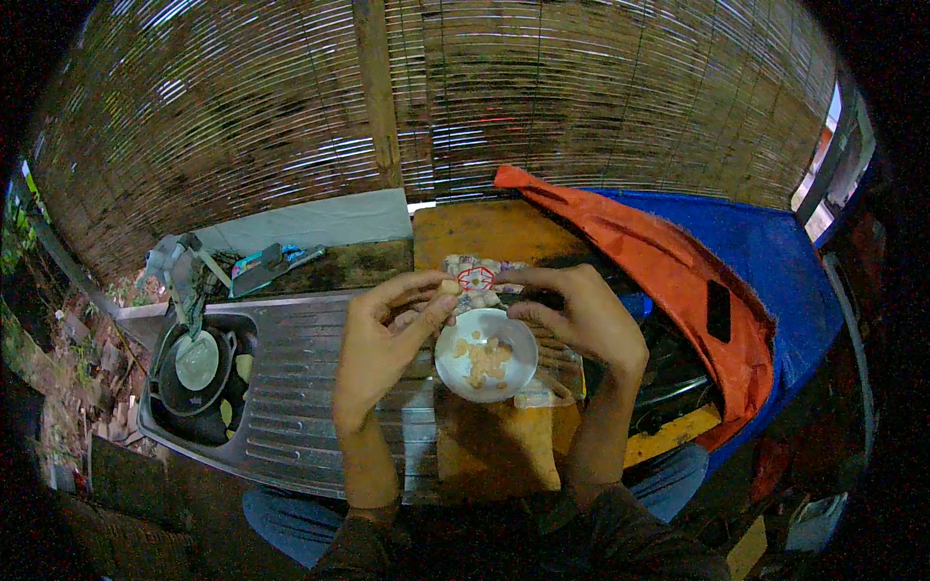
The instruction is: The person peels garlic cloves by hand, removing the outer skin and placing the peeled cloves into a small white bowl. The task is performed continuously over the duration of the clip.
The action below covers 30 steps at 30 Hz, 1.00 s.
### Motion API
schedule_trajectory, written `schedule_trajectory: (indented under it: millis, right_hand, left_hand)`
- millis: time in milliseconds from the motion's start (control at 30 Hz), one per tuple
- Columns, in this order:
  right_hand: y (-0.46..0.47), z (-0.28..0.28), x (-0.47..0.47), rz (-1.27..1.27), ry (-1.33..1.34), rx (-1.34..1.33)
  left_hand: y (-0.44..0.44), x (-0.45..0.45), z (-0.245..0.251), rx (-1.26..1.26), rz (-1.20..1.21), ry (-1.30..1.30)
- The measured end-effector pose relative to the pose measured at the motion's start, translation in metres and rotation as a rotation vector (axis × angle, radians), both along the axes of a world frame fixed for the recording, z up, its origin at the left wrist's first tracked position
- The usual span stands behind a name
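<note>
In front of me a white bowl point(447, 367) holds several small pale-brown pieces of food point(485, 361), loose in its bottom. My left hand point(389, 338) is at the bowl's upper left, pinching a small pale piece point(450, 287) between thumb and fingertips. Over the far right rim reaches my right hand point(585, 312), its thumb and index finger apart and nothing visible between them. Just behind the bowl lies a clear plastic bag point(476, 278) with red printing and pale contents, partly hidden by both hands.
On the left is a steel sink with a ribbed drainboard point(290, 385); a black pan point(171, 392) and a pale dish point(197, 361) sit in its basin beneath a tap point(174, 269). Orange cloth point(654, 254) and blue sheeting point(788, 290) drape the right side. A slatted blind point(552, 109) stands behind.
</note>
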State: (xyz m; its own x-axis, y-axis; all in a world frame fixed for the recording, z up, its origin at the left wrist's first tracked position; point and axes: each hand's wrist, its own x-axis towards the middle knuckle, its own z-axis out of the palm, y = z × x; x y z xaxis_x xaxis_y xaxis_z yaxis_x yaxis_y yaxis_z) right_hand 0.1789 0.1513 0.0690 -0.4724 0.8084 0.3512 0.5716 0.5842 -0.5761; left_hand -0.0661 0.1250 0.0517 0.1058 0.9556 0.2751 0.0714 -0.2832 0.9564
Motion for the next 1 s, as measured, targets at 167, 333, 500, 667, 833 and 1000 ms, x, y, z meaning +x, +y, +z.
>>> schedule_trajectory:
  millis: [167, 333, 500, 667, 833, 1000]
  right_hand:
    - [-0.008, 0.009, -0.007, 0.043, 0.215, 0.044]
    - [-0.012, 0.008, -0.027, 0.118, 0.294, 0.177]
    - [-0.014, 0.008, -0.036, 0.103, 0.26, 0.205]
    - [-0.015, 0.008, -0.038, 0.115, 0.259, 0.204]
    - [-0.014, 0.007, -0.04, 0.123, 0.275, 0.2]
    - [-0.015, 0.006, -0.042, 0.118, 0.319, 0.161]
  left_hand:
    - [0.002, 0.001, 0.001, -0.048, -0.034, -0.094]
    - [0.0, 0.004, -0.001, 0.001, 0.007, -0.153]
    - [0.0, 0.002, -0.003, 0.036, 0.027, -0.099]
    - [0.001, 0.002, -0.005, 0.068, 0.011, -0.108]
    - [-0.001, -0.001, -0.004, 0.023, -0.003, -0.117]
    - [-0.002, 0.001, -0.003, 0.023, -0.019, -0.158]
